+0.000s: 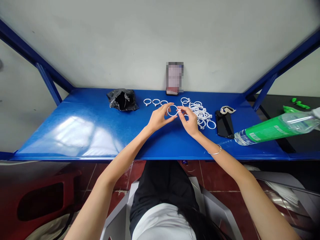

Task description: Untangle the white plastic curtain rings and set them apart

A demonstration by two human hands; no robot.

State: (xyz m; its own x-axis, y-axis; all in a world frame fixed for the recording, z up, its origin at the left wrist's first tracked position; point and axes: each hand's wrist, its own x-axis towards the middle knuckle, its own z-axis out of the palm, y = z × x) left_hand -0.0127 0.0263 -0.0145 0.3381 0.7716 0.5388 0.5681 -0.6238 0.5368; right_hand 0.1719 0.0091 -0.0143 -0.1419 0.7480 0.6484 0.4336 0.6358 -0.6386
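Observation:
My left hand (158,118) grips a white plastic ring (172,115) by its left side, between thumb and fingers. At the ring's right side, my right hand (190,122) pinches the small tab or eyelet that sticks out from it. The ring is held up slightly above the blue table (140,140). Just right of my right hand lies a loose pile of similar white rings (202,113), partly hidden by that hand. Beyond my left hand, three rings sit in a row, the leftmost ring (147,104) fully visible and the rightmost partly covered by my fingers.
A torn black plastic bag (123,100) stands back left. A phone (174,78), blurred out, leans against the wall. To the right are a black phone-like object (225,125), a crumpled whitish strip (227,110) and a green-labelled bottle (272,129). Blue frame bars (48,83) flank the table.

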